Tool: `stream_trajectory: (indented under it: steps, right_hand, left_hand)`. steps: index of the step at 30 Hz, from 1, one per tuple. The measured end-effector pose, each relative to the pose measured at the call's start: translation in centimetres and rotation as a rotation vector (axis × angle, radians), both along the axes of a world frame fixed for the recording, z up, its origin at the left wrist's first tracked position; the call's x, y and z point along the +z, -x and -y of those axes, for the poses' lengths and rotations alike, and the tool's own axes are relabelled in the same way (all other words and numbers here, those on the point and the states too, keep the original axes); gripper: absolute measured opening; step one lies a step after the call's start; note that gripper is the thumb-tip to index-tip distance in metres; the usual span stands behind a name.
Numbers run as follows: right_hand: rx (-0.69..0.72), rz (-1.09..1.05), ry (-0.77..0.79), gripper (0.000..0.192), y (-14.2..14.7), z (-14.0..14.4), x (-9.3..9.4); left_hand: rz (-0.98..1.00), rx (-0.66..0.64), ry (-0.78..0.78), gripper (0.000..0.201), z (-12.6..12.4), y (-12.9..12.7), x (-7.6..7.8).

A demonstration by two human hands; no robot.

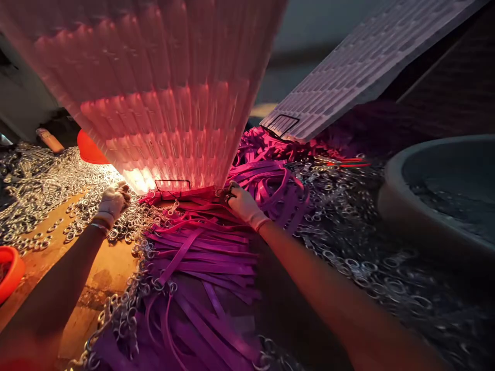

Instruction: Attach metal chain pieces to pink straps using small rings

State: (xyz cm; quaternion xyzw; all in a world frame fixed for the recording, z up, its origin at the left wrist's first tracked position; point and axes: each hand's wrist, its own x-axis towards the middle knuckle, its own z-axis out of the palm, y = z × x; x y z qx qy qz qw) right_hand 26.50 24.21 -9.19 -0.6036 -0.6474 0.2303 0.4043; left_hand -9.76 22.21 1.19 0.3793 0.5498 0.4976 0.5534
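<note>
While a glowing pleated panel stands over the counter, left hand curled on metal rings beside it, right hand pinching a ring, pink straps heaped just below.

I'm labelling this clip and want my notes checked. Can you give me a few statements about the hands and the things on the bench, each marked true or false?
1. Both hands wear light gloves. True: the left hand and the right hand are both gloved.
2. The right hand rests on the metal rings. False: it lies on the purple straps, at the foot of the ribbed panel.
3. The left hand is closed among the metal rings. True.
4. The grey basin stands at the left. False: it stands at the right.
5. An orange bowl sits at the left edge. True.
</note>
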Motion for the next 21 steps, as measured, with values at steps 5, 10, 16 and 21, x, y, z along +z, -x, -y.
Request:
stream_trajectory:
  steps: [5,10,16,21]
  right_hand:
    - [-0.004,-0.031,-0.002,0.029,-2.4,9.0,1.9]
    - [0.161,-0.078,-0.014,0.031,-1.2,18.1,5.9]
    - [0.373,-0.120,-0.046,0.025,4.1,27.5,9.6]
    - [0.361,-0.127,-0.096,0.026,8.7,32.7,9.1]
  left_hand:
    - [0.274,0.003,0.162,0.038,8.1,0.8,1.2]
    - [0.592,0.095,0.344,0.037,14.8,-2.0,0.2]
    - [0.850,-0.072,0.488,0.032,20.6,-8.0,0.9]
    - [0.548,-0.311,0.248,0.015,24.5,-11.7,0.3]
